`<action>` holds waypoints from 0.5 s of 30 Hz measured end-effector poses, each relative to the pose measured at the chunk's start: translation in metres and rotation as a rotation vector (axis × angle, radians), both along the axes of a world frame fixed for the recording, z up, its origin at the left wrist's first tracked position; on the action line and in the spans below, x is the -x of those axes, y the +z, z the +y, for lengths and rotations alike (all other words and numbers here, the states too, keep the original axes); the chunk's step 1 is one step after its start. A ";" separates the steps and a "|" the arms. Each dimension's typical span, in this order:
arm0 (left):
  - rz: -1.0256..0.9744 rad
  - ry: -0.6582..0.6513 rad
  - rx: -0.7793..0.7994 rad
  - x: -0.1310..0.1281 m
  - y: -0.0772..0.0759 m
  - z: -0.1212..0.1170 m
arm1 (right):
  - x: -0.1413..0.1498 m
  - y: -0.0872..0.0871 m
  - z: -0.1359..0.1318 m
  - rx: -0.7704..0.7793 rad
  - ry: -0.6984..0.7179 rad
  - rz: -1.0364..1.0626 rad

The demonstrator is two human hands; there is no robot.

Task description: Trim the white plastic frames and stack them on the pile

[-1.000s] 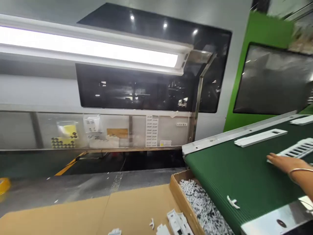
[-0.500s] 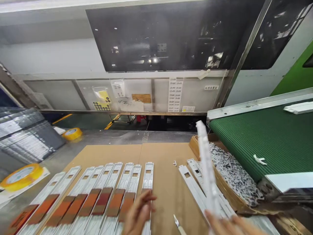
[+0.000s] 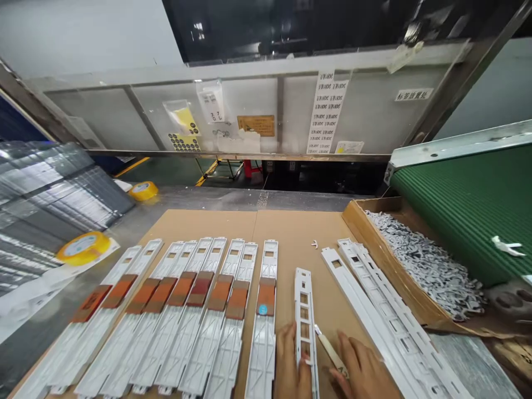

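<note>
My left hand (image 3: 291, 363) is closed around the lower part of a narrow white plastic strip with square windows (image 3: 305, 310), which points away from me over the cardboard. Just right of it lies a small knife with a pale handle (image 3: 330, 346), blade end away from me. My right hand (image 3: 363, 366) is at the handle's near end, thumb and fingers apart on either side of it; firm contact cannot be made out. Left of my hands lies a white plastic strip (image 3: 264, 338) with an orange-brown patch and a blue round sticker.
Several similar patched strips (image 3: 195, 338) lie in a row on the left. More white strips (image 3: 366, 321) lie at right, beside a carton of small grey parts (image 3: 353, 219). A green conveyor (image 3: 469, 194) and yellow tape rolls (image 3: 85, 247) flank the cardboard (image 3: 299, 224).
The raised windowed strip has come down in front of me and is now in my left hand. My right hand has let it go and moved to the knife. The view has tilted down.
</note>
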State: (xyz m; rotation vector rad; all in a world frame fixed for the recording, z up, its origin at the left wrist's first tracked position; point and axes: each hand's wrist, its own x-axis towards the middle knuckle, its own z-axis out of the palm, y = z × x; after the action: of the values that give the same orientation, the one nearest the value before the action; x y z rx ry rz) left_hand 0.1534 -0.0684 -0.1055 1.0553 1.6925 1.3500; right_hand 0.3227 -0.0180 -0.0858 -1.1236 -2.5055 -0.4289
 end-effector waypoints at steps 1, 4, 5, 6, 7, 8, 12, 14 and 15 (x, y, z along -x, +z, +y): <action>0.144 -0.009 -0.060 -0.004 -0.005 -0.006 | -0.001 -0.008 0.001 0.022 -0.044 -0.014; 0.513 0.019 -0.149 -0.014 -0.015 -0.017 | -0.010 -0.022 0.001 0.096 -0.079 -0.034; 0.651 0.056 -0.140 -0.017 -0.016 -0.019 | -0.016 -0.022 0.002 0.118 -0.099 -0.039; 0.800 0.103 -0.130 -0.020 -0.017 -0.019 | -0.021 -0.022 0.003 0.143 -0.119 -0.037; 0.944 0.155 -0.132 -0.023 -0.018 -0.017 | -0.026 -0.021 0.005 0.167 -0.140 -0.022; 1.062 0.217 -0.158 -0.024 -0.017 -0.015 | -0.030 -0.018 0.007 0.182 -0.158 0.001; 1.202 0.228 -0.319 -0.024 -0.006 0.001 | -0.025 0.000 0.021 0.177 -0.121 0.039; 1.234 0.068 -0.285 -0.020 -0.002 0.009 | -0.013 0.012 0.029 0.174 -0.078 0.032; 1.255 -0.004 -0.262 -0.018 -0.001 0.012 | -0.007 0.017 0.032 0.183 -0.062 0.045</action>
State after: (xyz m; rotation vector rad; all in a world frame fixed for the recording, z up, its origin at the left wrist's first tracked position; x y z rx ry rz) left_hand 0.1711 -0.0569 -0.1068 2.3576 2.3284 0.9015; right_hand 0.3299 0.0143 -0.0691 -1.2664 -2.5168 -0.1904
